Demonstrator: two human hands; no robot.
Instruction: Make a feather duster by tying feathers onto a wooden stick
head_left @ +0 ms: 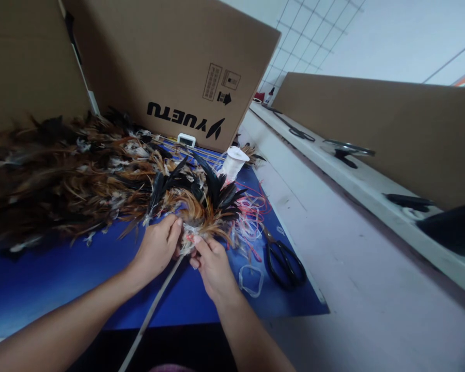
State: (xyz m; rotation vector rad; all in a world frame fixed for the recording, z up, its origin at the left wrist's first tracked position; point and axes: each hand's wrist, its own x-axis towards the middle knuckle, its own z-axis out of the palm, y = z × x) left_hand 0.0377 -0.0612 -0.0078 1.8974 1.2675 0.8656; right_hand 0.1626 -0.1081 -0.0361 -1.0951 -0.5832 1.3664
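Observation:
Both my hands meet at the base of a feather duster's head (194, 209), a bundle of brown and black feathers with white fluff at its root. My left hand (160, 240) grips the bundle from the left, thumb and fingers closed. On the other side, my right hand (213, 261) pinches the root, where a bit of pink-red string (191, 237) shows. A thin pale stick (151, 315) runs from between the hands toward my lap. The tips of some fingers are hidden behind the bundle.
A big feather pile (62, 181) covers the blue mat's left and back. Right of my hands lie black-handled scissors (284, 261), a clear plastic loop (251, 280) and tangled pink-white string (251, 214). A white spool (234, 163) and small digital clock (186, 140) stand before a cardboard box (170, 62).

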